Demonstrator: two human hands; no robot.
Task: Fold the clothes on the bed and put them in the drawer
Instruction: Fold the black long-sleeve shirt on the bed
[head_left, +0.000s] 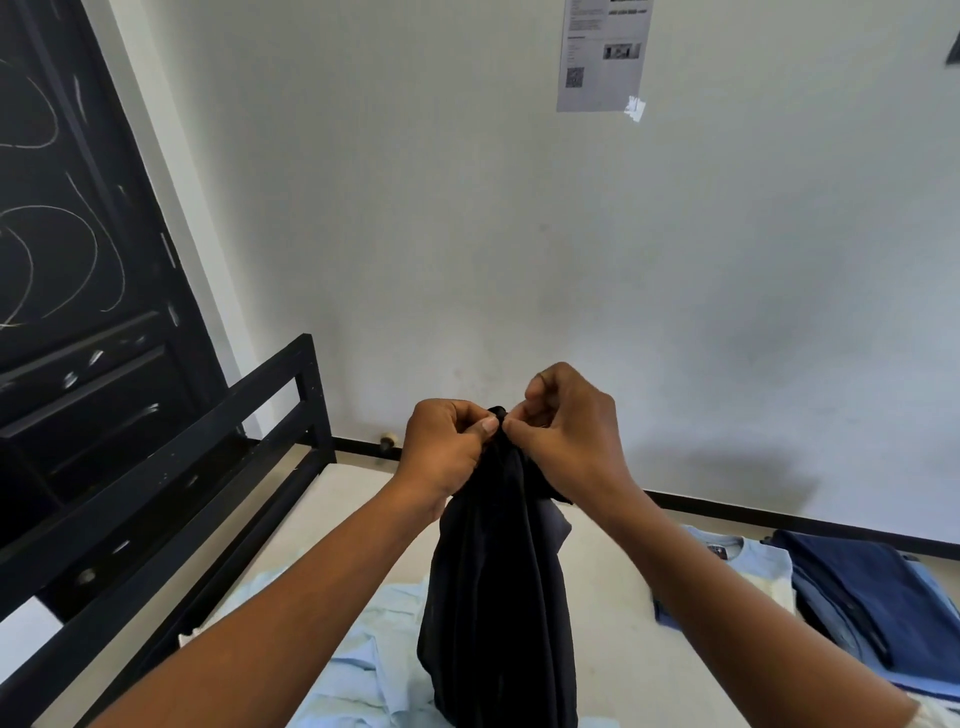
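Above the bed (353, 499), left hand (447, 447) and right hand (566, 431), fingers (524, 431) pinching the top of a hanging black garment (498, 597).

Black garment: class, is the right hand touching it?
Touching. The head view shows the right hand pinching the bunched top of the black garment, which hangs down from it.

the hanging garment (498, 597) is held up over the mattress (613, 597). the left hand (447, 452) and right hand (571, 436) pinch its top edge, one on each side. a crumpled shirt (363, 660) lies on the mattress below and left of it. a stack of folded clothes (857, 597) sits on the mattress well to its right. the bed frame (314, 415) runs left of it, the door (78, 260) farther left. the wall (467, 234) stands behind it, with a paper sheet (602, 52) high above and right.
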